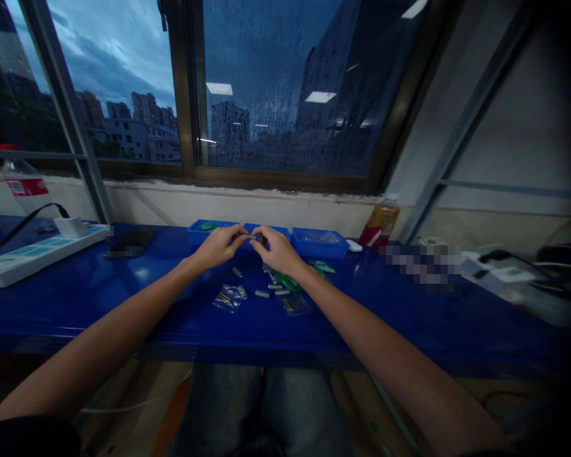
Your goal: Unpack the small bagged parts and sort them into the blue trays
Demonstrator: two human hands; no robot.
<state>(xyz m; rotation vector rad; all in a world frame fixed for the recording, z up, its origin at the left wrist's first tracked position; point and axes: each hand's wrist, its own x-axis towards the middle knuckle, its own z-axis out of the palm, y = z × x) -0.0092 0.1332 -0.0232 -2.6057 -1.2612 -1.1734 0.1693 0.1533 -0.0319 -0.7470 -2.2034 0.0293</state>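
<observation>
My left hand (223,246) and my right hand (276,249) meet above the blue table, fingertips pinched together. Between them is a small thin piece (251,237), its kind too small to tell. Below the hands lie several short silvery metal cylinders (262,293). Close to these are a clear plastic bag (228,298) with thin brass-coloured pieces and a similar clear bag (295,306) on the right. Green packets (323,268) lie partly behind my right wrist.
Along the back stand three blue trays (320,244); the middle one is partly hidden by my hands. A drink bottle (381,222) stands at the back right. To the left are a white power strip (42,255), a dark flat object (131,241) and a red-capped bottle (21,184).
</observation>
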